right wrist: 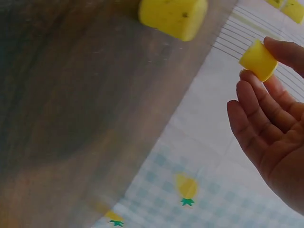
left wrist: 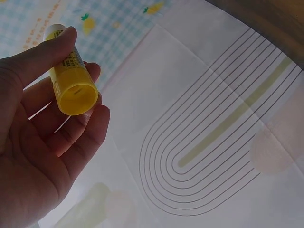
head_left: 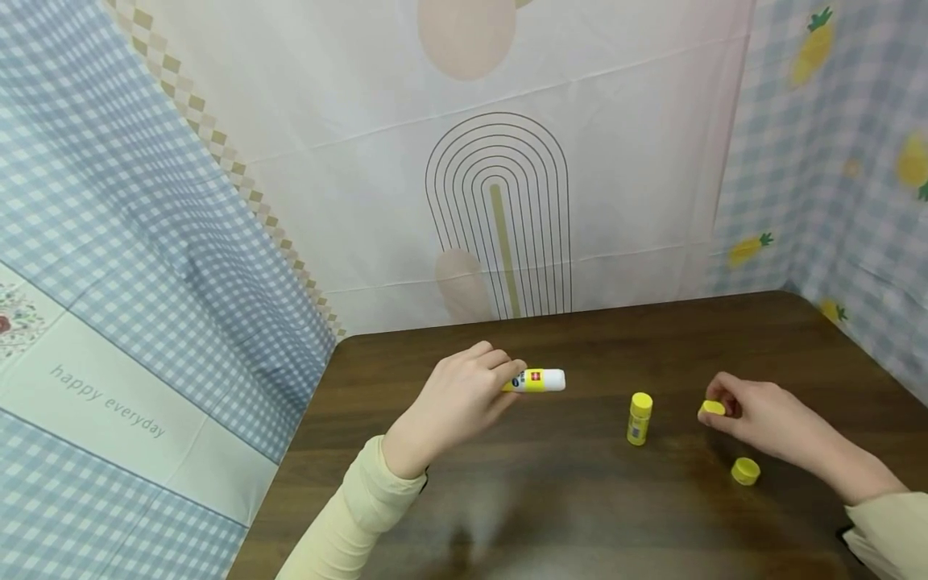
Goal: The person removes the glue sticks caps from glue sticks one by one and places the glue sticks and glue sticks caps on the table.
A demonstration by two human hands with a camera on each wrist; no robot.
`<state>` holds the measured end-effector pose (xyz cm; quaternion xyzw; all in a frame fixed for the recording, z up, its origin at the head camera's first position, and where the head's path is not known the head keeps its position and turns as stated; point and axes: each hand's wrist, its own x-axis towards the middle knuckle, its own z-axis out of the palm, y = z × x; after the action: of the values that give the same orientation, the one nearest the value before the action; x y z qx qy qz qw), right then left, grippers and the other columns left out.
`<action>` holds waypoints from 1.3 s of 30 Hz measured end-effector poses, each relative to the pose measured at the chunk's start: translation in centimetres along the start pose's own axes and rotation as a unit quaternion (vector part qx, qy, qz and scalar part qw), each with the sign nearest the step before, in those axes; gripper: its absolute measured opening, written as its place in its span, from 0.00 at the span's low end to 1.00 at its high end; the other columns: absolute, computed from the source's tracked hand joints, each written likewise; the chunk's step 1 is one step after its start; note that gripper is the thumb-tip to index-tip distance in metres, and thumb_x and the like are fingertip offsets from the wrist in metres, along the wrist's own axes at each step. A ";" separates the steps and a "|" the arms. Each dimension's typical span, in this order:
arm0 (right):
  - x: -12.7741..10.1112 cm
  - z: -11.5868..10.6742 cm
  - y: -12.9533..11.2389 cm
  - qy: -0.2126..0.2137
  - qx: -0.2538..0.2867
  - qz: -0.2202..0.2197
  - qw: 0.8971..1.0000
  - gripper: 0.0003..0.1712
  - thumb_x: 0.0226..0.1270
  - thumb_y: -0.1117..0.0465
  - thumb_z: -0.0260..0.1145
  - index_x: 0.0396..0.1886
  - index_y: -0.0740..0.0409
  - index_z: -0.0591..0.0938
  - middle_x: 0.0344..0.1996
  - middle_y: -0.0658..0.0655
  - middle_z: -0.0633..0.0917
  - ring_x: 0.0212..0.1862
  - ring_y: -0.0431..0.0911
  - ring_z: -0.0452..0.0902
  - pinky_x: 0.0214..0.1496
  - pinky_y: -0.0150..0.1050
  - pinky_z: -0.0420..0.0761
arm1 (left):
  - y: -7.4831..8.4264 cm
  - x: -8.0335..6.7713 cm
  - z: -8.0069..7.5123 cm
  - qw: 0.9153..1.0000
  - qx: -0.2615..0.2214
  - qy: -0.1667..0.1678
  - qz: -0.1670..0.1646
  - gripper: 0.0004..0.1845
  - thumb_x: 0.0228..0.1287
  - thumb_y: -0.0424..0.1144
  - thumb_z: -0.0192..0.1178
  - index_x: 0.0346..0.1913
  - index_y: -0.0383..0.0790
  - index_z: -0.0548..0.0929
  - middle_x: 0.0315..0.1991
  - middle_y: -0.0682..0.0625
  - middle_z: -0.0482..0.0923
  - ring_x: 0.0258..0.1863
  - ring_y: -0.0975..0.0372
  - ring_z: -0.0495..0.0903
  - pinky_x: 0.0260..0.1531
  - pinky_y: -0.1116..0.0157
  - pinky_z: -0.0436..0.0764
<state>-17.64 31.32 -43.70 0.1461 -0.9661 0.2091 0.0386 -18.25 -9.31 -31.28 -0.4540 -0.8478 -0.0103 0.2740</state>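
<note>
My left hand [head_left: 499, 372] grips a white and yellow glue stick [head_left: 538, 380] just above the dark wooden table [head_left: 551, 499], its white end pointing right. In the left wrist view the stick's yellow base [left wrist: 75, 97] faces the camera, held between thumb and fingers. My right hand [head_left: 719, 403] pinches a small yellow cap [head_left: 713, 408] between thumb and fingertips; the right wrist view shows this cap [right wrist: 259, 60] at the fingertips. A small yellow glue stick [head_left: 640, 418] stands upright between the two hands.
A second yellow cap [head_left: 745, 470] lies on the table just below my right hand, and it appears as the yellow cap [right wrist: 173, 16] in the right wrist view. Patterned cloth walls [head_left: 500, 201] enclose the table at the back and both sides.
</note>
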 end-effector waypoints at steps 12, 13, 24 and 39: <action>0.4 1.4 1.7 -0.052 0.000 -0.012 0.999 0.14 0.62 0.56 0.74 0.41 0.56 0.81 0.29 0.45 0.81 0.30 0.39 0.74 0.30 0.41 0.75 | -0.1 -0.2 0.1 1.000 0.002 0.004 0.001 0.17 0.52 0.41 0.78 0.46 0.44 0.88 0.36 0.57 0.84 0.36 0.64 0.77 0.35 0.70 0.79; 0.5 1.5 1.7 -0.053 -0.001 -0.012 0.999 0.14 0.62 0.56 0.74 0.42 0.57 0.81 0.30 0.46 0.82 0.30 0.40 0.75 0.31 0.42 0.76 | -0.2 -0.3 0.2 1.000 0.002 0.003 0.000 0.17 0.52 0.41 0.78 0.46 0.44 0.88 0.36 0.57 0.84 0.35 0.64 0.77 0.34 0.70 0.79; 0.4 2.0 2.5 -0.073 0.000 -0.011 0.997 0.15 0.60 0.57 0.75 0.43 0.58 0.85 0.37 0.51 0.86 0.37 0.48 0.82 0.36 0.51 0.82 | -0.5 -0.4 0.3 1.000 0.001 0.006 -0.006 0.18 0.50 0.41 0.79 0.45 0.43 0.88 0.36 0.57 0.84 0.35 0.64 0.76 0.34 0.70 0.79; 0.5 1.8 2.6 -0.105 -0.010 0.007 0.994 0.14 0.60 0.58 0.75 0.44 0.56 0.85 0.40 0.54 0.86 0.38 0.47 0.82 0.37 0.51 0.82 | -0.4 -0.3 0.3 1.000 0.006 -0.002 -0.007 0.18 0.51 0.41 0.78 0.46 0.44 0.88 0.36 0.58 0.83 0.35 0.64 0.76 0.32 0.70 0.79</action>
<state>-18.89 32.71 -46.32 0.1606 -0.9677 0.1835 -0.0635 -18.59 -9.69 -31.58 -0.4461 -0.8517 -0.0061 0.2750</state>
